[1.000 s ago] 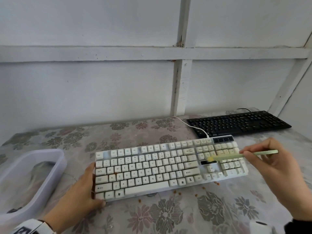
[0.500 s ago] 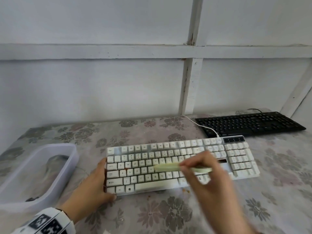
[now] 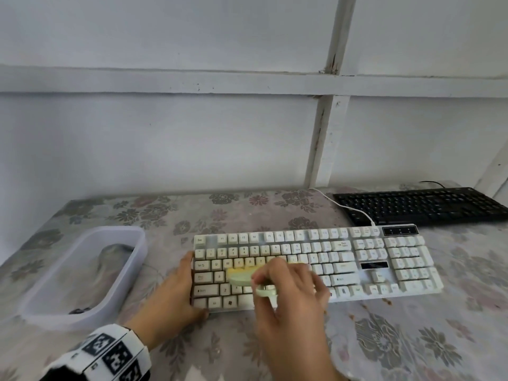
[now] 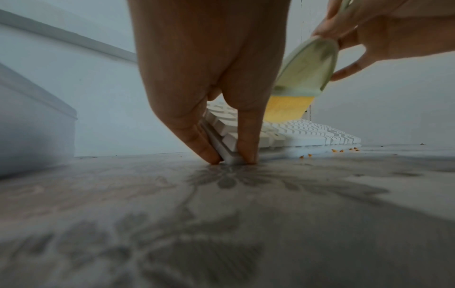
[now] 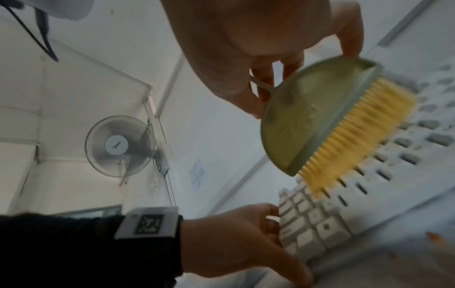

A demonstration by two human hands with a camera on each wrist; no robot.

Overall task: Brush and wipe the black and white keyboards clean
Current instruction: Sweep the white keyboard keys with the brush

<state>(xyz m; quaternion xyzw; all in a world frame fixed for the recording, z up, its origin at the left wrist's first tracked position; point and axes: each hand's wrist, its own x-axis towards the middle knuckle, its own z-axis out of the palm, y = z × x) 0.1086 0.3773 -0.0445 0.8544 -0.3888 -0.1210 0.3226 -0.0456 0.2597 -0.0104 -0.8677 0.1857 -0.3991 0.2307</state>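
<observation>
— Two keyboards: where are they?
— White keyboard (image 3: 316,266) lies near the middle of the floral bench (image 3: 412,339); black keyboard (image 3: 420,206) sits at the far right, by the wall.
— And the grips?
— Right hand (image 3: 291,295) pinches a pale green brush (image 3: 242,277), yellow bristles (image 5: 357,134) over the left-hand keys. Left hand (image 3: 176,295) clasps the white keyboard's left end, thumb and finger at its near corner.
— Anything else?
— Orange crumbs (image 4: 344,150) along its near edge; a translucent tub (image 3: 79,273) stands to the left.
</observation>
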